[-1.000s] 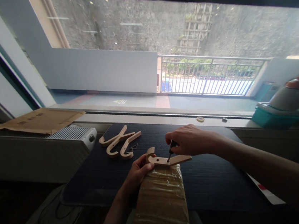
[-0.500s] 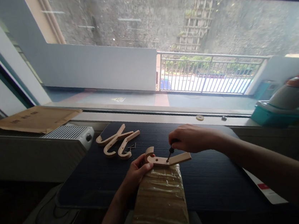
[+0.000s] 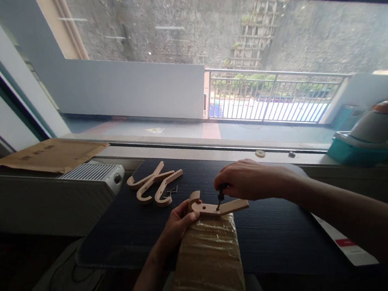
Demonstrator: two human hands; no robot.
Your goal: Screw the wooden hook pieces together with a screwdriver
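Observation:
A pale wooden hook (image 3: 234, 206) lies across the end of a tape-wrapped cardboard piece (image 3: 207, 260). My left hand (image 3: 180, 222) grips the hook's curled end between thumb and fingers. My right hand (image 3: 235, 180) is closed around the dark handle of a screwdriver (image 3: 220, 198), whose tip stands in one of the hook's holes. A second dark hole shows nearer the curl. Whether a screw sits under the tip is too small to tell. Three more wooden hooks (image 3: 164, 188) lie on the dark table (image 3: 274, 234), beside a few small screws (image 3: 173, 191).
A brown paper envelope (image 3: 51, 154) rests on a white heater (image 3: 92, 171) at left. On the window sill lie a roll of tape (image 3: 260, 154) and a small dark object (image 3: 291, 154). A teal box (image 3: 358, 147) stands at right; a white-and-red flat item (image 3: 348, 244) is under my right forearm.
My right hand has turned slightly on the screwdriver, and the handle has tilted a little to the left. My left hand and the hook keep their places; the view has shifted slightly.

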